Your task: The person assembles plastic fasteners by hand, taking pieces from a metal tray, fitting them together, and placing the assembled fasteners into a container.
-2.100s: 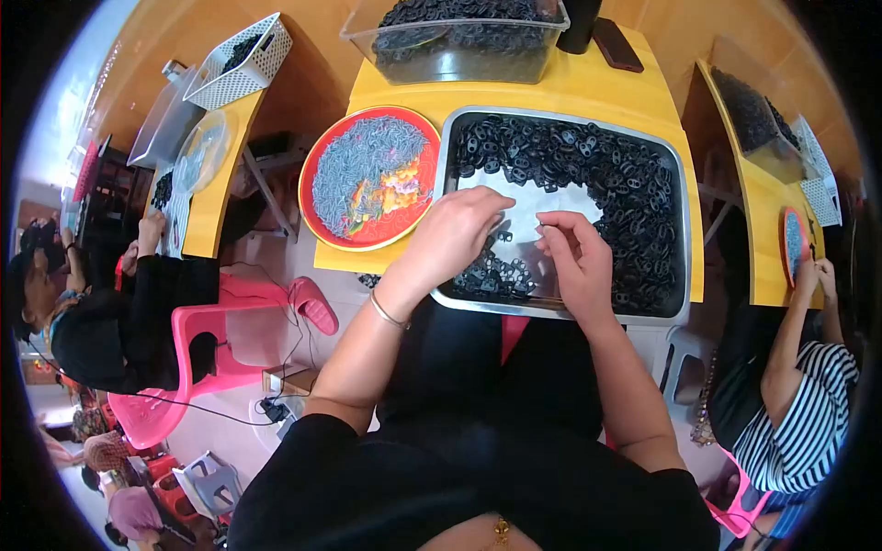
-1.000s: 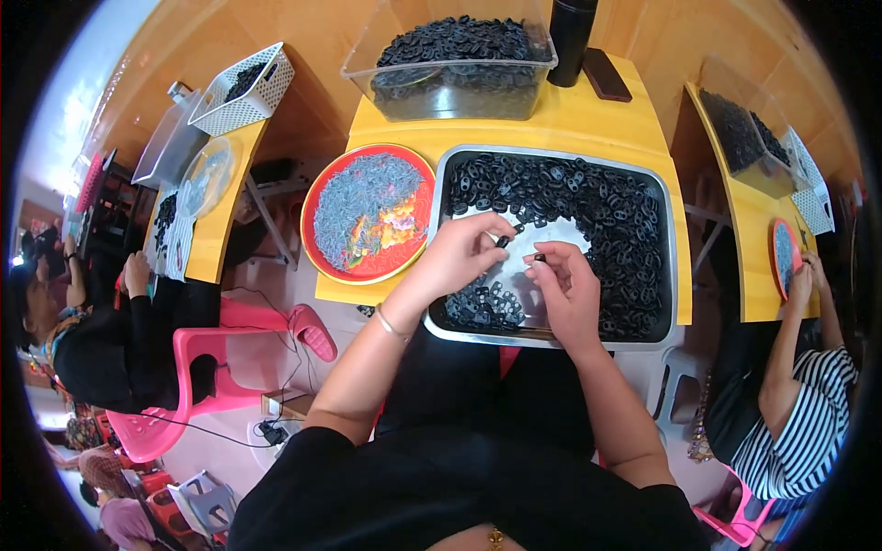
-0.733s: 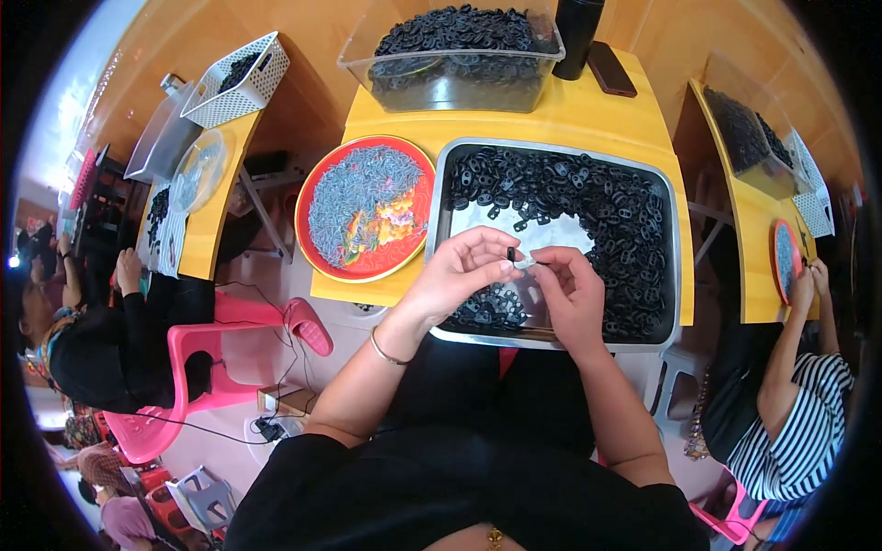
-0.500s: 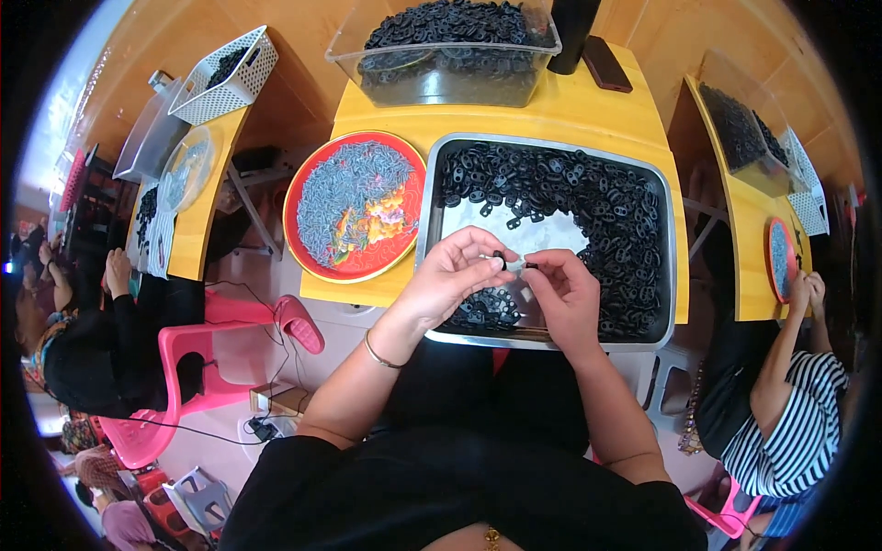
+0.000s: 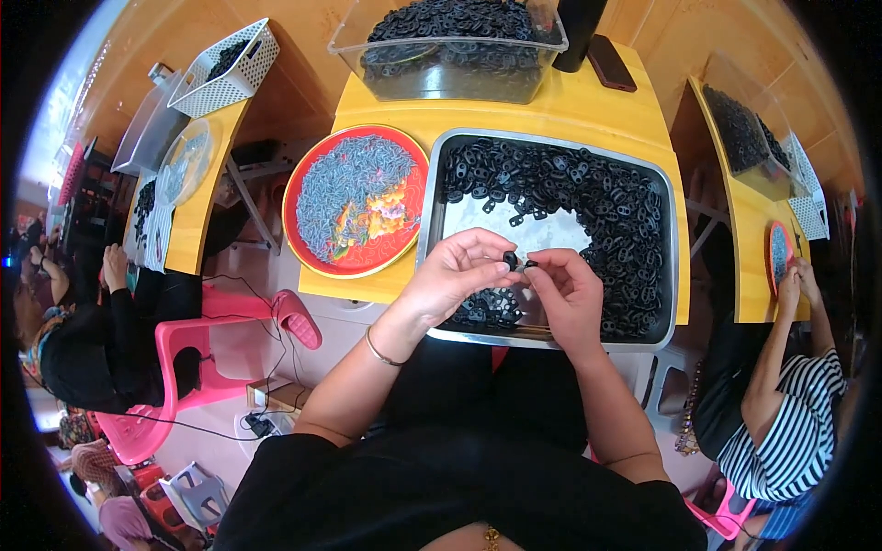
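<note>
Black parts are pinched in both grips above the near half of a metal tray (image 5: pixel 473 219). One black part (image 5: pixel 510 258) is clamped between the thumb and fingers of the left grip (image 5: pixel 450 275); a second black part (image 5: pixel 531 264) is clamped between the thumb and finger of the right grip (image 5: pixel 574 296). Something pale is partly visible between the two; whether the parts are joined cannot be told. One second ago the grips were held apart, each with its own part; that gap has since been reduced, and the tips are now set just beside each other. It is judged that separate holding has thereby been replaced by joint work on one small point.

Below the grips, the middle of the tray is left bare. A large black heap (image 5: pixel 634 230) is banked along the far and right sides, and a smaller pile (image 5: pixel 482 308) is kept in the near left corner. Just left of the tray, a red dish (image 5: pixel 372 258) is placed, partly covered by slim grey pieces (image 5: pixel 349 174). Beyond both, a clear box (image 5: pixel 441 87) is filled with similar black parts. Tray, dish and box are carried by the yellow surface (image 5: pixel 606 115).
</note>
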Demonstrator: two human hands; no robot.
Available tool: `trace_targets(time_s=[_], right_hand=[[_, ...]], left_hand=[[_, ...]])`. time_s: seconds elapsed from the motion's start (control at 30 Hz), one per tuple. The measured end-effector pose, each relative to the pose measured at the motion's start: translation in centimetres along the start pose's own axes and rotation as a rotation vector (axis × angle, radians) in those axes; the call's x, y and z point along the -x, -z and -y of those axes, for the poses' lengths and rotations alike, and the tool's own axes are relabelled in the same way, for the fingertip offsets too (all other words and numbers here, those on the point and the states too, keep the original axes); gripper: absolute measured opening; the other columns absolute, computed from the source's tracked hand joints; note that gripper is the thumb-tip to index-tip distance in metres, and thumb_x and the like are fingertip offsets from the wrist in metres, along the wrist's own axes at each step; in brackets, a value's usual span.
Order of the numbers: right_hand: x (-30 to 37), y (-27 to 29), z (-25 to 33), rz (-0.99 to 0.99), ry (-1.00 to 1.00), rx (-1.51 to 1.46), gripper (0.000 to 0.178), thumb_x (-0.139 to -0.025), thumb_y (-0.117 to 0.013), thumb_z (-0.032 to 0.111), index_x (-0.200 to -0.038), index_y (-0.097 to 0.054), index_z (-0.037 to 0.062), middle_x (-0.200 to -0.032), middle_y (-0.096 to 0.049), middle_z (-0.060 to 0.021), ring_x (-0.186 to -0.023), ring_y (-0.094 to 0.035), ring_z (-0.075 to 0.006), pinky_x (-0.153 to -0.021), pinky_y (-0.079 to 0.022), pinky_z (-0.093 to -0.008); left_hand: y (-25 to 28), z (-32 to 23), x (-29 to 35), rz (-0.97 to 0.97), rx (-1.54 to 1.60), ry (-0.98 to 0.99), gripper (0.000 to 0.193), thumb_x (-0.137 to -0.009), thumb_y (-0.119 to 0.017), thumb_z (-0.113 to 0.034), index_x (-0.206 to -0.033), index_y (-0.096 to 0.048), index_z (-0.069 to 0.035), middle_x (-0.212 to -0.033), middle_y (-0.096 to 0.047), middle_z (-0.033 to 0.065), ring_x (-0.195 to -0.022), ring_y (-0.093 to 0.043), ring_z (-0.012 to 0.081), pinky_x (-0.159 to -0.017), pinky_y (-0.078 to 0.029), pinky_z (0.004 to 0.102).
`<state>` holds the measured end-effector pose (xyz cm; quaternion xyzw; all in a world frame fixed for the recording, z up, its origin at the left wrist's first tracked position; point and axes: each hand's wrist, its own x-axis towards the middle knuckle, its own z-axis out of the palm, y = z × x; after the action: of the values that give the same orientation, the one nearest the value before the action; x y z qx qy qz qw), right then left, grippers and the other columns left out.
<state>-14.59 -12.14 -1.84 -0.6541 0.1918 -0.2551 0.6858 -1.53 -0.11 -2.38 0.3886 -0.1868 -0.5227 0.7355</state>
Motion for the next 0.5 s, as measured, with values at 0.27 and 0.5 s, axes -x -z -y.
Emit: trace_targets(time_s=[0.27,0.5], right_hand=[[0.0,0.29,-0.13,0.01,-0.033,0.019,0.014,-0.082,-0.061,0.001,-0.095,-0.06,-0.0003,-0.084,-0.064,-0.0034,-0.074,-0.06,-0.0067,-0.066,-0.047,-0.0193],[0.02,0.21,0.06,0.02,-0.013,0.025,0.013,-0.081,-0.062,0.0,-0.094,-0.06,-0.0004,-0.084,-0.064,-0.003,-0.075,-0.06,-0.0067,-0.067,-0.047,-0.0191]], left_hand=[[0.0,0.13,-0.01,0.012,-0.11,-0.017,0.019,-0.084,-0.057,0.003,-0.103,-0.056,0.002,-0.097,-0.062,0.0108,-0.089,-0.063,0.0192,-0.079,-0.053,0.0291],[0.09,0.62,-0.11,0.046,-0.128,-0.104,0.014,-0.084,-0.058,0.002,-0.098,-0.06,0.001,-0.1,-0.063,0.0095,-0.091,-0.061,0.0129,-0.082,-0.049,0.0259]])
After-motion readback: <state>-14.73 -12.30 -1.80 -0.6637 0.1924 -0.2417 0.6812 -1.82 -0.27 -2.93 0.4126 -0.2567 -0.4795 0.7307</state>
